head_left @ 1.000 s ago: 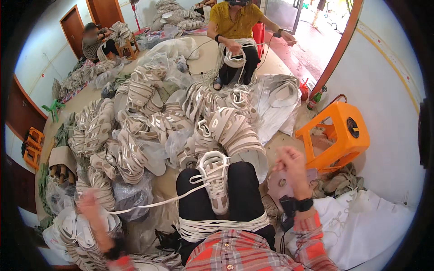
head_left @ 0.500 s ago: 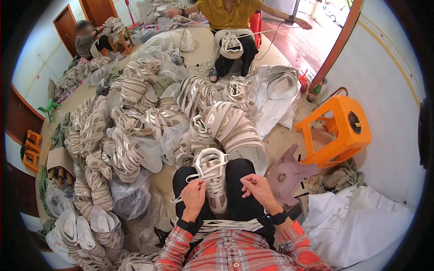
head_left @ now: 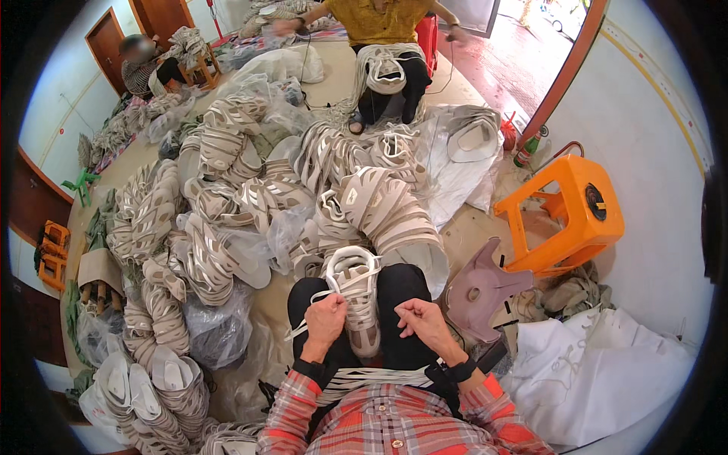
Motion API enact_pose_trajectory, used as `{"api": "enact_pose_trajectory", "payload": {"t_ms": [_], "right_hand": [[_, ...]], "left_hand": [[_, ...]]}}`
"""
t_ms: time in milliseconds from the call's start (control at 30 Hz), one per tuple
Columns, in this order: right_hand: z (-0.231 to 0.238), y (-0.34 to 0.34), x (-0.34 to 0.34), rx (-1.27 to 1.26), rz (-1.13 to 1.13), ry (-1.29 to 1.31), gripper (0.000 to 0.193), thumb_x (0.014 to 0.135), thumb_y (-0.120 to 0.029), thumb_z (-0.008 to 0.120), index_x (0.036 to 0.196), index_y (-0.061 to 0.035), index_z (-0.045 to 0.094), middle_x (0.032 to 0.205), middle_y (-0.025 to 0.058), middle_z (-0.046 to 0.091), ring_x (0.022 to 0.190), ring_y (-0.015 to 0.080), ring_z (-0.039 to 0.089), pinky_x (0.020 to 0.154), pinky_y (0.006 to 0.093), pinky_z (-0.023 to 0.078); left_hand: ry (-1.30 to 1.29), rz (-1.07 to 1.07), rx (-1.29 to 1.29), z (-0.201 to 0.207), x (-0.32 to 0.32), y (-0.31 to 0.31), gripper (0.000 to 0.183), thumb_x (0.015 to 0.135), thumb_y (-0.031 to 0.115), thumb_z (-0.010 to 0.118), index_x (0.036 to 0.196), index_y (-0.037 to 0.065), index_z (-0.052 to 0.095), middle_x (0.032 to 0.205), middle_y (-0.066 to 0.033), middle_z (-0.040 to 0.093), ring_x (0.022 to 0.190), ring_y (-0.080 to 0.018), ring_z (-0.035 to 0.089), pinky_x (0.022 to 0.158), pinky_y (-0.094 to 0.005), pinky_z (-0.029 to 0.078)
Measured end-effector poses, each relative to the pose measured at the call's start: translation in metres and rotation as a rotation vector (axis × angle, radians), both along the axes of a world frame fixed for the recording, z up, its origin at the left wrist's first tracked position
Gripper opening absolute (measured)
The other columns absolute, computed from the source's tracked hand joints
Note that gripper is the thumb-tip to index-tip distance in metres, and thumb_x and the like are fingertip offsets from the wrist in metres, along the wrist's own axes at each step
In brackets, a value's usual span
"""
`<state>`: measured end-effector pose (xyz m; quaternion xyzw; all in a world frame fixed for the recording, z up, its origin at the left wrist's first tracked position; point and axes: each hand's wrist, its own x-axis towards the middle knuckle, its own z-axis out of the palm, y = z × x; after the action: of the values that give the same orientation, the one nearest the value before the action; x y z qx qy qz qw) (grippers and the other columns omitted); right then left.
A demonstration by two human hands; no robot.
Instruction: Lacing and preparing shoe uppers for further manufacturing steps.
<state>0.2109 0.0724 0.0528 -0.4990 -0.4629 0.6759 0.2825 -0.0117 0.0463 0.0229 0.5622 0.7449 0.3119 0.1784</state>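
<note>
A beige and white shoe upper (head_left: 362, 294) rests on my lap between my thighs, its padded collar pointing away from me and laces criss-crossing its front. At its left edge my left hand (head_left: 324, 322) is closed in a pinch on a white shoelace (head_left: 301, 328), whose loose end hangs over my left thigh. My right hand (head_left: 427, 326) hovers over my right thigh, apart from the upper, fingers curled together; what they hold, if anything, is too small to make out. A bunch of white laces (head_left: 371, 379) lies across my lap near my waist.
Stacks of shoe uppers (head_left: 390, 208) cover the floor ahead and left, with plastic bags (head_left: 220, 326) among them. An orange stool (head_left: 588, 205), a mauve plastic piece (head_left: 485, 292) and white sheeting (head_left: 599, 371) lie right. A co-worker (head_left: 387, 30) sits ahead, another person far left.
My right hand has shifted slightly left toward the shoe upper; my left hand stays nearly in place. The co-worker's arm on the right has drawn inward.
</note>
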Motion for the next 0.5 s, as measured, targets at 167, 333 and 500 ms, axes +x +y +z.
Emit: {"api": "enact_pose_trajectory", "payload": {"t_ms": [167, 333, 500], "right_hand": [[-0.007, 0.001, 0.004, -0.001, -0.023, 0.034, 0.020, 0.087, -0.016, 0.057, 0.093, 0.0025, 0.059, 0.068, 0.0059, 0.059, 0.052, 0.0089, 0.055, 0.048, 0.0219, 0.047], [-0.005, 0.002, 0.000, -0.016, -0.028, 0.014, 0.018, 0.087, -0.015, 0.058, 0.091, 0.0020, 0.059, 0.068, 0.0048, 0.058, 0.051, 0.0076, 0.054, 0.048, 0.0203, 0.047], [-0.004, -0.002, 0.000, 0.035, 0.026, -0.060, 0.019, 0.087, -0.016, 0.057, 0.092, 0.0020, 0.059, 0.069, 0.0046, 0.058, 0.052, 0.0078, 0.055, 0.049, 0.0199, 0.047]], "left_hand": [[-0.257, -0.187, -0.120, 0.003, -0.019, 0.010, 0.016, 0.074, 0.020, 0.060, 0.077, 0.005, 0.064, 0.064, -0.0107, 0.061, 0.062, -0.0258, 0.060, 0.059, -0.0341, 0.045], [0.045, -0.001, -0.091, 0.009, 0.018, 0.004, 0.015, 0.078, 0.019, 0.057, 0.079, 0.005, 0.060, 0.070, -0.0128, 0.060, 0.069, -0.0303, 0.060, 0.063, -0.0400, 0.046], [-0.002, 0.101, 0.059, 0.007, 0.034, -0.011, 0.016, 0.085, 0.013, 0.048, 0.091, 0.000, 0.054, 0.084, -0.0205, 0.059, 0.078, -0.0388, 0.057, 0.067, -0.0446, 0.044]]}}
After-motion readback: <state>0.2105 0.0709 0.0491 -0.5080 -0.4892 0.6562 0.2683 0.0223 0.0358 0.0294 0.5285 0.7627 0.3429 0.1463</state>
